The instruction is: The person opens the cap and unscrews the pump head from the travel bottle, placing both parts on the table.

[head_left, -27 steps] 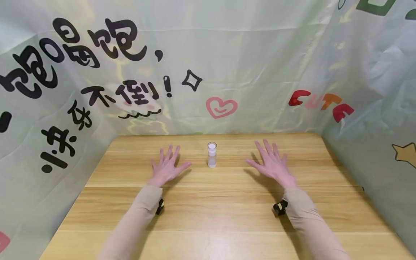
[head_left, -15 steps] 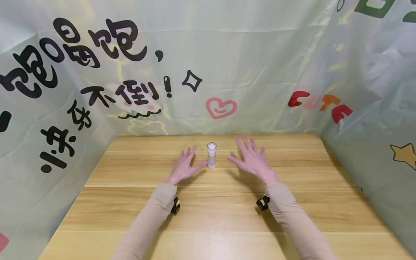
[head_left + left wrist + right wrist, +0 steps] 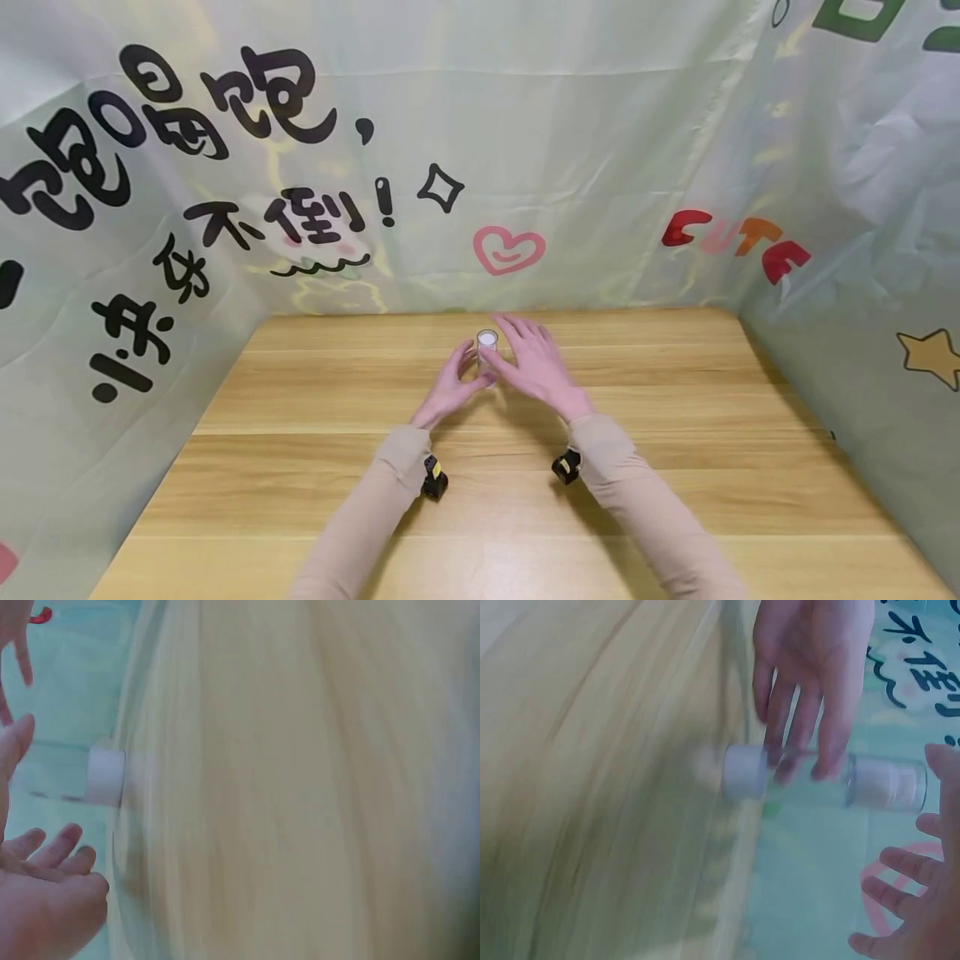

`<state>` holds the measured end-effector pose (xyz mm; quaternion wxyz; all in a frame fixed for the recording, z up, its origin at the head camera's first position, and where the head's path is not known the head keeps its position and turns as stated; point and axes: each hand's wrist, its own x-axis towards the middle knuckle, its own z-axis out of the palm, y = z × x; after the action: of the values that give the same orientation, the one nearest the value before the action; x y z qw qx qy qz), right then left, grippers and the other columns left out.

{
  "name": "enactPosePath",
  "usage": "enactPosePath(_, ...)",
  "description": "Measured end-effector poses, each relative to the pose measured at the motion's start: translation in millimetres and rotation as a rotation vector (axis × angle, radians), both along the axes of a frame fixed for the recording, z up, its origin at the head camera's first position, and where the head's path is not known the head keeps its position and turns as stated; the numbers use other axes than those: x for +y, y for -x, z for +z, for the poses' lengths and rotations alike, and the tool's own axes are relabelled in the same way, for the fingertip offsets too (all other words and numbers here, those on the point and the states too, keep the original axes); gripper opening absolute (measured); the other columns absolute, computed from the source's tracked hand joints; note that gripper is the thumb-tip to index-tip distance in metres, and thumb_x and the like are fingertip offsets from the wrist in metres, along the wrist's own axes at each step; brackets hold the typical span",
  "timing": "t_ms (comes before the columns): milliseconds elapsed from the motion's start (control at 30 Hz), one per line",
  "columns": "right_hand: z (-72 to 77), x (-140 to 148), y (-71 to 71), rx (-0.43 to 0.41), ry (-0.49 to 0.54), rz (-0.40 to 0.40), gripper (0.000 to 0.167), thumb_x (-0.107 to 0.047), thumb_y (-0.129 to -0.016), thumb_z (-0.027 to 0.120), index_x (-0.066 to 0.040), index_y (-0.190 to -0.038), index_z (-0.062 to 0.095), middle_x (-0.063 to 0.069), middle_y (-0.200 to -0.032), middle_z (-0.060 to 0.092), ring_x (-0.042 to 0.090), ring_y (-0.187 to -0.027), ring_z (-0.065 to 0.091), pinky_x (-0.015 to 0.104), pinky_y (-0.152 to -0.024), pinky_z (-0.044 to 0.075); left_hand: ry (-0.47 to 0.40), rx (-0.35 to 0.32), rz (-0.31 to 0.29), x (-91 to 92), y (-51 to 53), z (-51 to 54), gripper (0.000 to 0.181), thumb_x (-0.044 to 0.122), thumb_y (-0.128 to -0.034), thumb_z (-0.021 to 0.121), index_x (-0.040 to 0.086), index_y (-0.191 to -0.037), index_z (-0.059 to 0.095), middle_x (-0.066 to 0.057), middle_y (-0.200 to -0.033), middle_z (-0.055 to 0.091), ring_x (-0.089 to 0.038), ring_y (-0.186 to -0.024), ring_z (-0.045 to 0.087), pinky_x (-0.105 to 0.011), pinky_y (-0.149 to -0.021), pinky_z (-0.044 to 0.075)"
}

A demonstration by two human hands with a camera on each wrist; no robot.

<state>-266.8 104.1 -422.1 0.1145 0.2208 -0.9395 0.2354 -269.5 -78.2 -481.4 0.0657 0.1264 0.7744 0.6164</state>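
Observation:
A small clear cylindrical bottle [image 3: 487,339] with a white base and a white part near its top stands upright on the wooden table, toward the back. My left hand [image 3: 448,390] is at its left side, thumb and fingers parted around it. In the left wrist view a gap shows between those fingers [image 3: 69,838] and the bottle's white base [image 3: 105,776]. Whether the left fingertips touch the bottle in the right wrist view is unclear. From the right, my right hand [image 3: 534,363] reaches in with fingers extended, its thumb overlapping the bottle in the head view.
The wooden table [image 3: 495,525] ends at the back against a pale printed cloth [image 3: 585,150], which also hangs at both sides. Small black wrist cameras [image 3: 434,478] sit on both sleeves.
Both hands have moved inward from either side of the table to the bottle. The spread fingers of the left hand have bent somewhat around it. The bottle stays in place.

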Motion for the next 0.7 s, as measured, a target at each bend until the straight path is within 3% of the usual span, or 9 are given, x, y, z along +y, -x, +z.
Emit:
enactPosePath(167,0.3,-11.3,-0.1,-0.009,0.096,0.042,0.059,-0.041,-0.102,0.054,-0.013,-0.152,0.042,0.017,-0.152,0.048,0.041,-0.14,0.045,0.063,-0.117,0.031,-0.117,0.024,0.014,12.3,0.7,-3.9,0.069,-0.005,-0.0869,0.067,-0.009,-0.148,0.034,-0.032,-0.149,0.045,-0.046,-0.142,0.042,-0.053,-0.121,0.031)
enactPosePath(367,-2.9,-16.6,0.2,0.028,0.177,0.057,0.046,-0.027,-0.1,0.061,-0.008,-0.141,0.054,0.017,-0.137,0.059,0.038,-0.122,0.061,0.056,-0.104,0.049,-0.17,0.032,0.064,23.2,-1.7,-5.0,0.059,-0.011,-0.0833,0.063,-0.014,-0.139,0.044,-0.035,-0.138,0.053,-0.046,-0.131,0.051,-0.05,-0.116,0.04)
enactPosePath(700,-6.8,-15.3,-7.2,0.054,0.25,0.099,0.041,-0.017,-0.094,0.068,-0.005,-0.133,0.061,0.017,-0.124,0.067,0.033,-0.106,0.068,0.046,-0.093,0.057,-0.13,0.01,0.055,24.4,-6.7,-7.1,0.049,-0.004,-0.0855,0.066,-0.008,-0.133,0.054,-0.028,-0.126,0.061,-0.038,-0.119,0.059,-0.047,-0.108,0.048)
